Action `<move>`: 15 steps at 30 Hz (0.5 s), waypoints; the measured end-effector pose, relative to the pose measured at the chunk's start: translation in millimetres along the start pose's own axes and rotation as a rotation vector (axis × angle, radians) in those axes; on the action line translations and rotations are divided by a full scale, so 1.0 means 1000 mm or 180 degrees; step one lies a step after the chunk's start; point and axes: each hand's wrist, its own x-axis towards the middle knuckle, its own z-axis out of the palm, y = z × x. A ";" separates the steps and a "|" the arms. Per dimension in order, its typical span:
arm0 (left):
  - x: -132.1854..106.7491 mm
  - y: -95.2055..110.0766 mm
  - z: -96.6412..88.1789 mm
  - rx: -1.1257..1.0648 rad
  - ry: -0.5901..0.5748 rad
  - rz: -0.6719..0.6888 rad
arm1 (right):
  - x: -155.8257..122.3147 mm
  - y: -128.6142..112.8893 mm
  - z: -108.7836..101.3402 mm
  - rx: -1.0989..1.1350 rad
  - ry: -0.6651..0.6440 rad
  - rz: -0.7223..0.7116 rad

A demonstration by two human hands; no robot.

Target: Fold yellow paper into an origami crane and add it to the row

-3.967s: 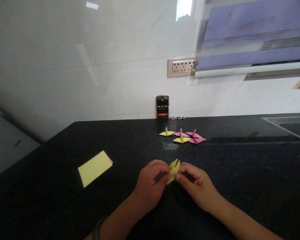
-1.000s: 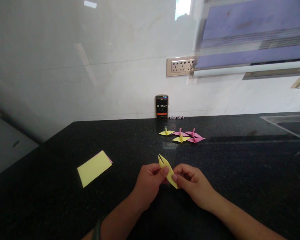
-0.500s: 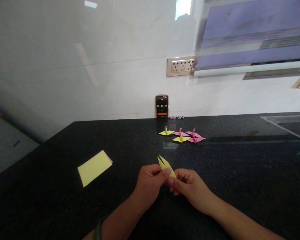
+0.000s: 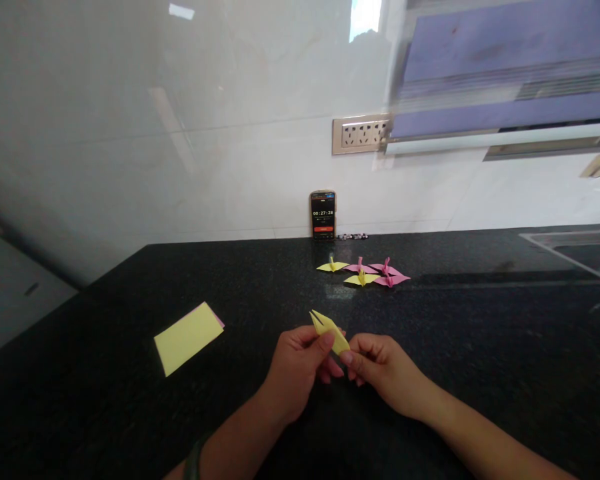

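Left hand [image 4: 300, 363] and right hand [image 4: 380, 370] both pinch a narrow, creased yellow paper fold [image 4: 329, 329]; its split tip points up-left above the speckled black stone counter [image 4: 130, 413].

It looked a home kitchen: a black speckled granite surface [image 4: 230, 280] met a glossy white tiled wall [image 4: 180, 133] with a steel socket strip [image 4: 360, 135]

Two finished yellow cranes [image 4: 333, 267], one half-folded piece [image 4: 329, 327], one phone [image 4: 323, 215].

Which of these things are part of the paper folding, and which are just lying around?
In use: folded yellow paper, pinched by left hand and right hand; spare sheets; finished cranes.
Just lying about: phone; wall socket.
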 end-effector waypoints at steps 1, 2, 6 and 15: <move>0.000 0.000 0.001 -0.0138 -0.0029 -0.0067 | 0.000 0.000 0.000 -0.0057 -0.0008 -0.0032; 0.000 0.001 0.001 -0.0226 -0.0035 -0.0113 | 0.001 0.000 -0.001 -0.0078 0.0003 -0.0064; 0.000 0.004 0.002 -0.0078 -0.0039 -0.0203 | 0.001 -0.004 -0.005 0.0028 0.0422 -0.0238; -0.001 0.002 0.003 0.0248 -0.0465 -0.0173 | 0.000 -0.008 -0.010 0.0002 0.0460 -0.0521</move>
